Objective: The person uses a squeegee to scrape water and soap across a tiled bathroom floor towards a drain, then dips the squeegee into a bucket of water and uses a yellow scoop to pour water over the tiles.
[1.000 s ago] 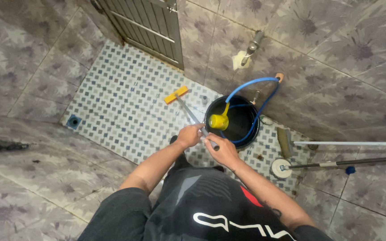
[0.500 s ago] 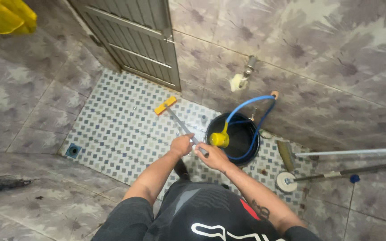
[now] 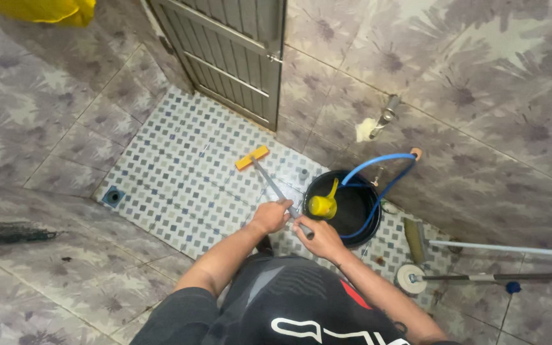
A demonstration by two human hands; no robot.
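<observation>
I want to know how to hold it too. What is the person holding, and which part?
Both hands, left hand and right hand, grip the long-handled scrubber at the top end of its grey handle; its yellow head rests on the mosaic floor.

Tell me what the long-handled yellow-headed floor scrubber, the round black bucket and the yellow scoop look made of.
Long-handled yellow-headed floor scrubber: grey metal-looking shaft with dull sheen; head likely plastic. Round black bucket: probably plastic, smooth and dark. Yellow scoop: glossy uniform colour suggests plastic. Left hand and right hand grip the shaft.
</observation>
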